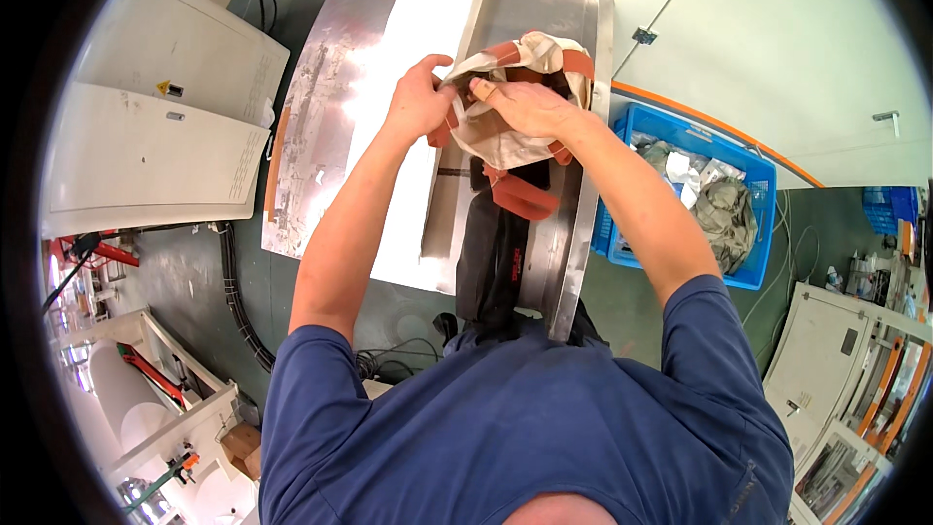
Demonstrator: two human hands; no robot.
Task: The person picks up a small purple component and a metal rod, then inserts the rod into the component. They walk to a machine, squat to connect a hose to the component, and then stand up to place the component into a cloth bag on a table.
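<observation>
A cream canvas bag with rust-brown trim and straps sits at the middle of the metal-edged work surface, its mouth facing up at me. My left hand is closed on the left rim, thumb on the inner side. Over the near right rim reaches my right hand, its thumb pointing left toward the other hand. It seems to pinch the bag's inner edge; most of its fingers are hidden in the mouth. A rust-brown strap hangs off the near side, above a black item lying on the metal channel.
To the right, a blue crate holds grey-green cloth and white scraps. A white sheet covers part of the table at left. Pale cabinets stand further left, a black cable bundle on the floor below them.
</observation>
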